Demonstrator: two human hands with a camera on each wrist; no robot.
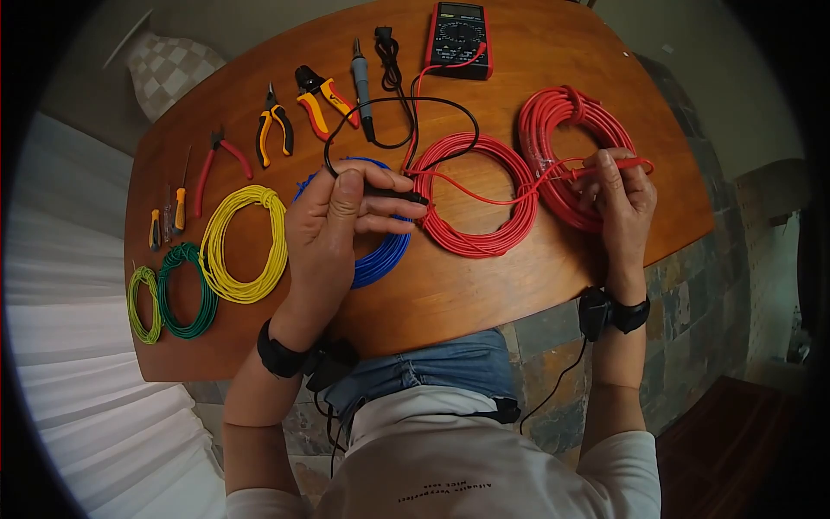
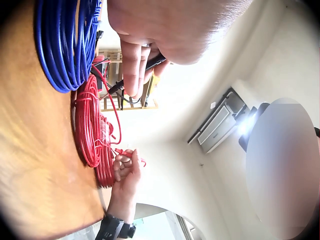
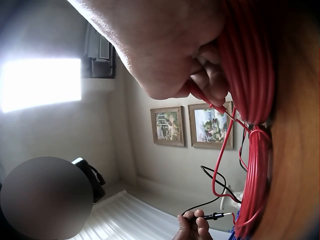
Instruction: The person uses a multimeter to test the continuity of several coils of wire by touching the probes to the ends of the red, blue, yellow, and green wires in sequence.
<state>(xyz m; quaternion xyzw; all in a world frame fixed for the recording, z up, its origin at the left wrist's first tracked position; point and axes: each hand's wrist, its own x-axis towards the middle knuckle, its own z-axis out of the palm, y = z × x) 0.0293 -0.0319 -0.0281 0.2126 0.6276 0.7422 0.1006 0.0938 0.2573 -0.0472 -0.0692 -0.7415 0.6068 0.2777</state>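
Note:
My left hand (image 1: pixel 333 216) pinches a black probe (image 1: pixel 393 194) between thumb and fingers, above the blue wire coil (image 1: pixel 380 259). The probe's tip points toward the red coil (image 1: pixel 475 246). In my right hand (image 1: pixel 624 203) a red probe (image 1: pixel 635 163) is gripped over the thicker red coil (image 1: pixel 534 130); its tip points left. Red and black leads loop from the probes toward the multimeter (image 1: pixel 460 39) at the table's far edge. From the right wrist view, the black probe (image 3: pixel 212 216) shows a thin metal tip near the red coil.
Pliers (image 1: pixel 275 125), cutters (image 1: pixel 322 95), a soldering iron (image 1: pixel 362 86), red-handled cutters (image 1: pixel 216 164) and small screwdrivers (image 1: pixel 180 208) lie along the far left. Yellow (image 1: pixel 212 251) and green (image 1: pixel 164 303) coils lie on the left of the wooden table (image 1: pixel 450 303).

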